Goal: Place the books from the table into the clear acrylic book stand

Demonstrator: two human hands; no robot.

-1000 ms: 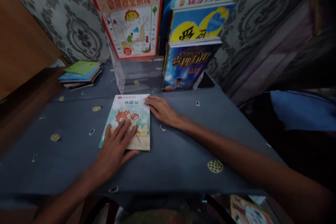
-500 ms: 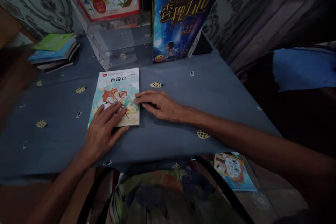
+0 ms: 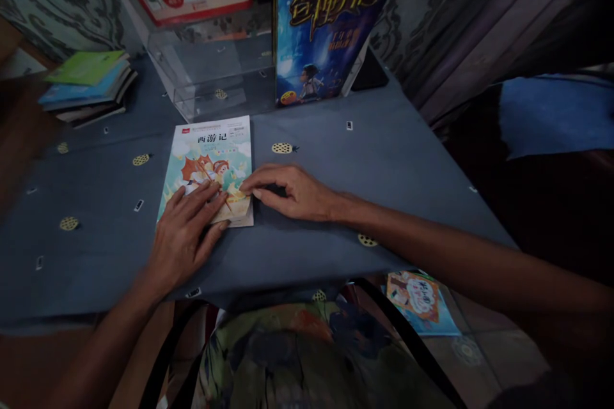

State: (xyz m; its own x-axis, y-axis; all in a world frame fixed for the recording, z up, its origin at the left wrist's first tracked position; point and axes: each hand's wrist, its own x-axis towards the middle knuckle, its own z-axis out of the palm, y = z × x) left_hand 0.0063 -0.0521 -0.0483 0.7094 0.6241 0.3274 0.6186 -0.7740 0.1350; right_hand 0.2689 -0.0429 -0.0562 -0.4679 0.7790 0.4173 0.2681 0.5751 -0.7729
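A paperback book (image 3: pixel 213 150) with a pale teal illustrated cover lies closed on the blue-grey tablecloth. My left hand (image 3: pixel 185 230) rests flat across its lower left part, fingers stretched out over the picture. At the right edge of the book, my right hand (image 3: pixel 295 192) has thumb and forefinger pinched on the cover. The cover's lower right corner is raised slightly, and a pale page shows beneath it. The other fingers of my right hand are curled and partly hidden.
Behind the book stands a clear acrylic rack (image 3: pixel 201 86) holding a red-bordered book (image 3: pixel 192 9) and a tall dark-blue book (image 3: pixel 330 32). Several thin books are stacked (image 3: pixel 89 70) at the left. Another book (image 3: pixel 422 303) lies below the table's front edge.
My right thumb and forefinger have moved slightly down the book's right edge, and the cover's lower corner has come up. The whole view has shifted a little. My left hand stays on the cover.
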